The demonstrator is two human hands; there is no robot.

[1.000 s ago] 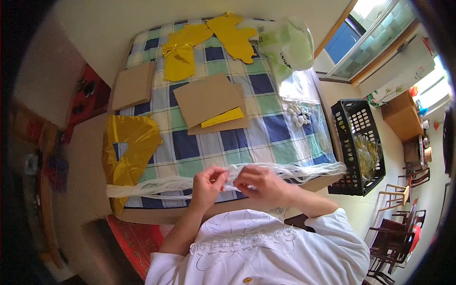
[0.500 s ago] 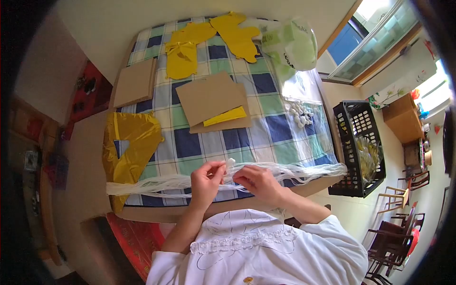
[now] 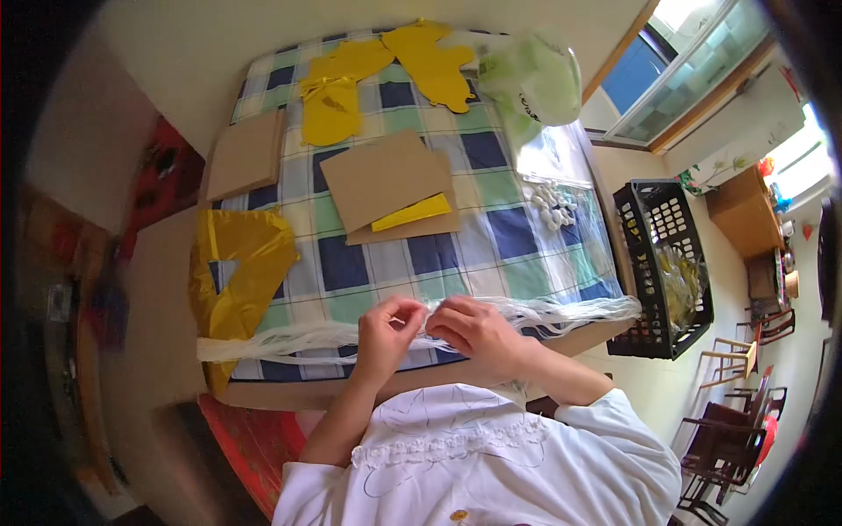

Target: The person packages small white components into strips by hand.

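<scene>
Both hands meet at the near edge of the table, close in front of the person's white top: the left hand (image 3: 386,331) has its thumb and fingertips curled together, pinching a few of the white strands (image 3: 289,337), and the right hand (image 3: 472,329) lies just beside it, fingers bent down and nipping the same bundle. The fingertips of the two hands are so near that they seem to touch, though the view is too small to be sure. The white strands lie in a long, loose band across the near side of the checked tablecloth (image 3: 517,254), running from the left edge, under the hands, to the right corner, where they fan out. At the left end they cross a crumpled yellow bag (image 3: 237,263). Further back lie a stack of cardboard sheets (image 3: 386,180) with a yellow slip (image 3: 412,213) tucked between them, another cardboard square (image 3: 246,156), yellow cut-out shapes (image 3: 333,110), a pale green plastic bag (image 3: 535,83) and a cluster of small white pieces (image 3: 548,206). A black crate (image 3: 645,210) stands on the floor to the right of the table.
</scene>
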